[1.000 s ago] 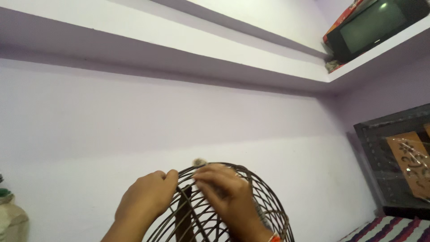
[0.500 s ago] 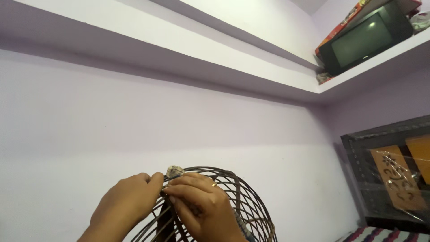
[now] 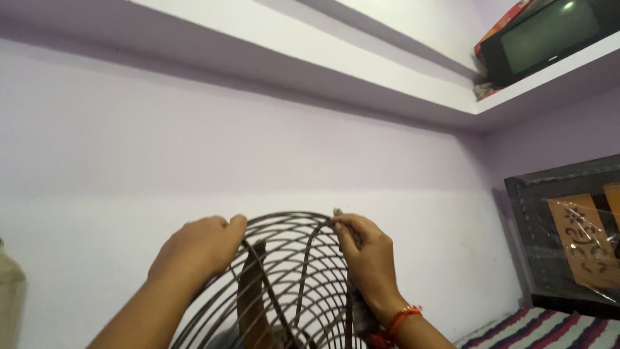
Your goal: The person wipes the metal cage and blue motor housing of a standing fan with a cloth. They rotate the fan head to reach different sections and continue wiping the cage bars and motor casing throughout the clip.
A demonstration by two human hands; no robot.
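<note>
Here the left hand [image 3: 194, 249] is curled over the upper left rim of a domed wire guard [image 3: 290, 284], fingers wrapped round the outer wires and the thumb tucked against the top curve. The right hand [image 3: 365, 258] grips the guard's upper right side, fingers closed in a narrow pinch on a wire near the top; a small dark tip pokes up just above the fingertips [image 3: 341, 226], though it is too small to tell what it is. An orange thread band [image 3: 400, 318] circles the right wrist. The guard stands upright low in the middle of the view, its concentric rings and ribs dark and dull, with a brown blade-like piece [image 3: 250, 294] showing through the wires behind the left hand.

Beyond the hands rises a pale lilac wall [image 3: 194, 148] with stepped white ledges [image 3: 323, 58] running across the top. On the ledge at the upper right sits a black screen [image 3: 549, 35] with a red, flat box [image 3: 500, 26] just behind its left edge. At the right edge leans a dark frame [image 3: 568, 232] wrapped in clear plastic, holding an orange panel with a pale floral pattern. Below it lies a striped cloth [image 3: 549, 326] in red, white and dark bands. At the far left edge a pale rounded shape [image 3: 10, 304] is cut off by the frame.
</note>
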